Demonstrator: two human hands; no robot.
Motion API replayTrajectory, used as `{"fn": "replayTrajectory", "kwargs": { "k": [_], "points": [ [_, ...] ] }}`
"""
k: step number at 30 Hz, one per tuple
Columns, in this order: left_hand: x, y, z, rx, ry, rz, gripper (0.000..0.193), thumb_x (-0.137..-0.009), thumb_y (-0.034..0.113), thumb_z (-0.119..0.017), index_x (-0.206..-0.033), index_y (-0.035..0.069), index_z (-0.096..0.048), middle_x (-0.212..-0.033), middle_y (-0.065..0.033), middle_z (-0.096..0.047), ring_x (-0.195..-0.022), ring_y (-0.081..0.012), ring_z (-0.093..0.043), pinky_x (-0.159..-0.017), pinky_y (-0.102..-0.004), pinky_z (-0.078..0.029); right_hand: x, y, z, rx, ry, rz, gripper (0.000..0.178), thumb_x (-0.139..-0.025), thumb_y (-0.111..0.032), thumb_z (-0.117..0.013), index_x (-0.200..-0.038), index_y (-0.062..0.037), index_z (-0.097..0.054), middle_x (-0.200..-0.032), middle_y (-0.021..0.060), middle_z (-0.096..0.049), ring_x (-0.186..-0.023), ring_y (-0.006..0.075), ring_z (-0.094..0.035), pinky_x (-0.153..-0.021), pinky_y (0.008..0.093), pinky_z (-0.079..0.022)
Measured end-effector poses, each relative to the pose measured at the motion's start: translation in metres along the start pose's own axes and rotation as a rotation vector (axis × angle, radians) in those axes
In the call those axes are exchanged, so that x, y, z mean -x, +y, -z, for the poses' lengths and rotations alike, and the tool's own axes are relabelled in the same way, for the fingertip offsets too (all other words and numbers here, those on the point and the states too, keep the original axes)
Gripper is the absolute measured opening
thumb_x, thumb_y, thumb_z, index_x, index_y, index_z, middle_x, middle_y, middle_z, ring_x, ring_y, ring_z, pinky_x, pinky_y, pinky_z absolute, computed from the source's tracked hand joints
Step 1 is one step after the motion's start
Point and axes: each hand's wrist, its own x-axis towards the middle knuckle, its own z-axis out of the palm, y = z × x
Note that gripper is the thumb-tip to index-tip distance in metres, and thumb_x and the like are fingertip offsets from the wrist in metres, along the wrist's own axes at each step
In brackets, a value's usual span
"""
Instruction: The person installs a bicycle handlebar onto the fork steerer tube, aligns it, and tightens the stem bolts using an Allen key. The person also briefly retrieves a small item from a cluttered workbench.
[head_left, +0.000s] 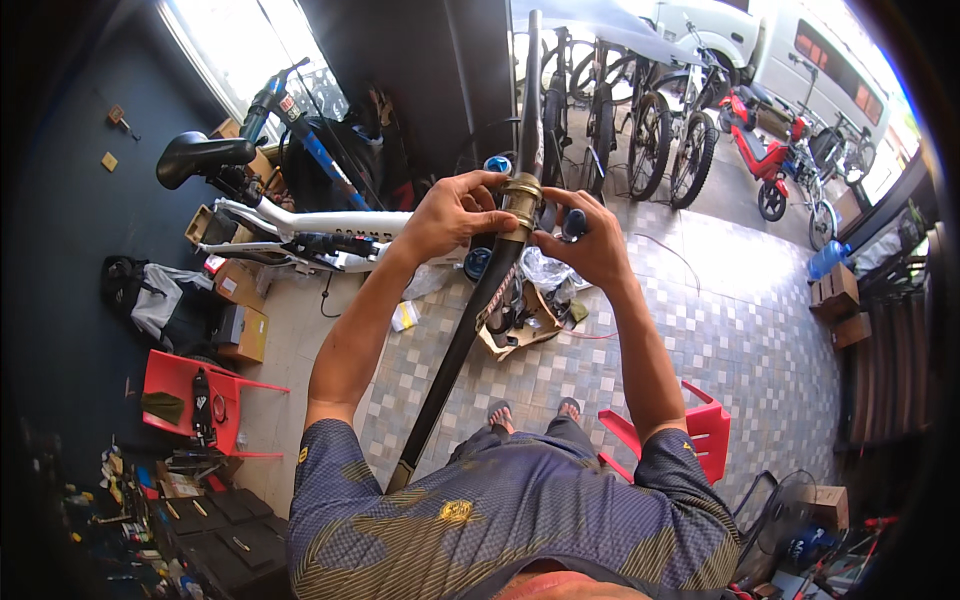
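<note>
Looks like a fitting or aligning step at the gold-coloured clamp (520, 203), midway along the black handlebar (455, 365), held up between both hands. Pinches the clamp's left side with the left hand (447, 213), thumb and fingers closed on the metal; cups its right side with the right hand (598, 245), fingers curled near a dark cylindrical piece (574, 223), but cannot tell how firmly, nor on which of the two. Probably calls next for a steady hold on the clamp, without letting the long handlebar swing. Shows pale lettering on the handlebar, just beyond and just below the clamp. Shows bold dark lettering, too, on the white bicycle frame (370, 222), left of the clamp, partly covered by the left hand. Also displays a yellow emblem on the patterned shirt (456, 511), well below the clamp, too small to make out.
</note>
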Motion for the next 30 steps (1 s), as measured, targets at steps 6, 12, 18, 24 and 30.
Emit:
{"fn": "replayTrajectory", "kwargs": {
  "k": [6, 12, 18, 24, 30],
  "points": [
    [-0.006, -0.016, -0.001, -0.192, 0.102, -0.088, 0.066, -0.073, 0.035, -0.093, -0.129, 0.006, -0.071, -0.095, 0.0038, -0.056, -0.072, -0.0034, -0.044, -0.064, -0.0191, -0.042, -0.01, 0.019, -0.002, -0.026, -0.114, -0.024, 0.06, -0.075, -0.033, -0.087, -0.129, -0.0131, -0.068, -0.101, 0.009, -0.069, -0.092, 0.0271, -0.069, -0.084, 0.0389, -0.054],
    [-0.007, -0.013, -0.001, -0.312, 0.122, -0.082, 0.068, -0.072, 0.04, -0.093, -0.128, 0.008, -0.072, -0.096, 0.0023, -0.056, -0.076, -0.0063, -0.047, -0.066, -0.0229, -0.042, -0.014, 0.031, -0.006, -0.053, -0.132, -0.011, 0.061, -0.075, -0.033, -0.087, -0.129, -0.0127, -0.068, -0.102, 0.0098, -0.07, -0.094, 0.0288, -0.069, -0.085, 0.0393, -0.053],
    [-0.01, -0.017, 0.002, -0.404, 0.101, -0.117, 0.07, -0.072, 0.043, -0.092, -0.128, 0.007, -0.071, -0.099, -0.002, -0.059, -0.086, -0.0125, -0.054, -0.075, -0.0277, -0.047, -0.013, 0.032, -0.007, -0.088, -0.155, -0.043, 0.06, -0.075, -0.032, -0.087, -0.128, -0.0108, -0.068, -0.108, 0.0111, -0.071, -0.099, 0.0296, -0.07, -0.089, 0.0394, -0.053],
    [-0.007, -0.016, 0.012, -0.33, -0.018, -0.111, 0.075, -0.073, 0.045, -0.091, -0.132, 0.006, -0.068, -0.111, -0.0093, -0.062, -0.106, -0.0206, -0.062, -0.089, -0.0337, -0.052, -0.008, 0.034, -0.015, -0.141, -0.125, -0.018, 0.06, -0.075, -0.027, -0.088, -0.129, -0.0097, -0.068, -0.104, 0.0099, -0.071, -0.094, 0.0268, -0.07, -0.085, 0.0374, -0.054],
    [0.006, -0.01, 0.017, -0.282, -0.125, -0.05, 0.069, -0.081, 0.03, -0.087, -0.143, 0.015, -0.061, -0.129, -0.0072, -0.055, -0.119, -0.0208, -0.056, -0.097, -0.0353, -0.051, 0.006, 0.034, -0.02, -0.114, -0.084, -0.025, 0.06, -0.074, -0.025, -0.089, -0.129, -0.0113, -0.069, -0.086, 0.0049, -0.065, -0.079, 0.0187, -0.064, -0.073, 0.0351, -0.052]
  ]
}}
